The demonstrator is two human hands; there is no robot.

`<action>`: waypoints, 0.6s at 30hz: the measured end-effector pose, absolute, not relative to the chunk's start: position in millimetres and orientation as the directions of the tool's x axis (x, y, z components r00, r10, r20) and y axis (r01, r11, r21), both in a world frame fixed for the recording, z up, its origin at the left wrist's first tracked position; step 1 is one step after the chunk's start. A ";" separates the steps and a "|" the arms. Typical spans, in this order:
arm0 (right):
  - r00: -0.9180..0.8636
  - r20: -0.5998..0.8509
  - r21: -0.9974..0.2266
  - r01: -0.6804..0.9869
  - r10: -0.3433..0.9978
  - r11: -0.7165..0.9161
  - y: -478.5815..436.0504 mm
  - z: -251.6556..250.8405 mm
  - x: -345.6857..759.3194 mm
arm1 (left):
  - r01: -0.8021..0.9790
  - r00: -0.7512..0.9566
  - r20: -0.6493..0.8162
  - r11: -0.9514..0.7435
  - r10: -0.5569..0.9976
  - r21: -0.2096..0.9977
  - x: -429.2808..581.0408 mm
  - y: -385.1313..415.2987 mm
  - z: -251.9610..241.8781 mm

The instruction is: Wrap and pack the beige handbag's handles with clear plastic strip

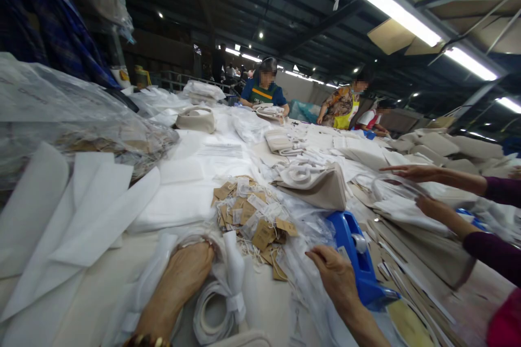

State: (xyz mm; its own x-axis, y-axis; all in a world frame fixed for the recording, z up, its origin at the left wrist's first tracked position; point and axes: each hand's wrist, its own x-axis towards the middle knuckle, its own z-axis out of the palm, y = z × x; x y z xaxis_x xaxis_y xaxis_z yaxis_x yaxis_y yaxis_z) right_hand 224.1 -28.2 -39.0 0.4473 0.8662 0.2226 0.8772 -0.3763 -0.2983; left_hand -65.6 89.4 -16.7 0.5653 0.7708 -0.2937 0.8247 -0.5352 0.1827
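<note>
My left hand point(189, 265) is curled, its fingertips mostly hidden, in clear plastic beside a strap wrapped in white foam. Fingers pinched, my right hand point(336, 274) is at the edge of a clear plastic bag point(299, 274). Between my hands, a coiled strap point(214, 312) in wrapping and a white foam-wrapped handle point(234, 265) lie on a beige bag. Just beyond is a pile of brown cardboard hang tags point(260, 219) with white strings. A blue tape dispenser point(354, 249) stands right beside my right hand.
White foam sheets point(93, 200) and a large plastic sack point(81, 114) lie at left. Beige bags point(321, 187) cover the table ahead. At right, a co-worker's hands point(439, 195) in purple sleeves handle clear plastic. Other people work at the far side.
</note>
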 end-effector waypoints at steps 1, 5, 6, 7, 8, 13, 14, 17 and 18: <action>0.469 0.213 -0.369 0.851 0.857 -0.374 -27.1 -35.0 226.4 | 0.824 0.566 -0.291 -0.535 0.772 0.184 -65.5 89.2 -16.1; 0.553 -0.015 -0.878 0.392 0.833 -0.275 -23.0 -7.3 234.2 | 0.821 0.571 -0.285 -0.539 0.770 0.187 -65.3 89.5 -17.2; 0.539 -0.099 -0.949 0.201 0.836 -0.242 -22.4 3.2 236.6 | 0.821 0.571 -0.283 -0.540 0.771 0.186 -65.4 89.9 -18.3; 0.522 -0.164 -0.976 0.036 0.837 -0.214 -22.0 14.7 239.3 | 0.822 0.570 -0.281 -0.539 0.772 0.185 -65.5 90.3 -19.6; 0.510 -0.211 -0.977 -0.101 0.834 -0.185 -21.7 26.6 242.4 | 0.823 0.569 -0.280 -0.537 0.773 0.187 -65.7 90.7 -20.9; 0.516 -0.221 -0.931 -0.365 0.827 -0.021 -21.8 63.0 249.8 | 0.830 0.558 -0.288 -0.521 0.778 0.201 -66.6 91.9 -24.6; 0.464 -0.245 -0.931 -0.357 0.851 -0.073 -23.1 61.0 246.7 | 0.833 0.554 -0.296 -0.515 0.778 0.205 -66.7 92.1 -24.8; 0.161 -0.399 -0.891 -0.301 0.903 -0.340 -34.7 35.7 227.2 | 0.840 0.542 -0.318 -0.497 0.778 0.216 -66.5 92.8 -25.9; 0.043 -0.441 -0.865 -0.285 0.896 -0.412 -41.5 23.6 218.4 | 0.842 0.540 -0.322 -0.494 0.778 0.218 -66.4 93.0 -26.6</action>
